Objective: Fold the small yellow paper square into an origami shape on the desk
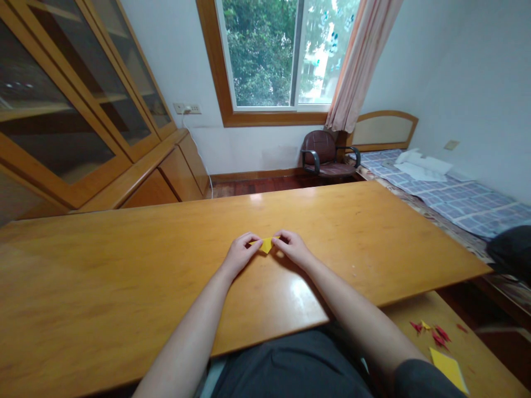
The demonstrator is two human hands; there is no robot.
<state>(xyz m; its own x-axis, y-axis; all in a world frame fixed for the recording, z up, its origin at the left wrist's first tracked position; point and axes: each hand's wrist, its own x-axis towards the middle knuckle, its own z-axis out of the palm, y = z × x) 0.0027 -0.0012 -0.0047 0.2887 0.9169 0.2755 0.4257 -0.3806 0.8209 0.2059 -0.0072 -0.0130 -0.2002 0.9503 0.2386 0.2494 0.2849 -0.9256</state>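
A small piece of folded yellow paper is held just over the wooden table, its lower edge coming to a point toward me. My left hand pinches the paper's left end between thumb and fingers. At the opposite end, my right hand grips it the same way. Both thumbs lie on the near face of the paper, and the fingertips behind it are partly hidden.
Lower right, a second surface carries several small red folded pieces, a small yellow one and yellow paper sheets. A brown armchair stands beyond the table, a bed at right, glass-door cabinets at left.
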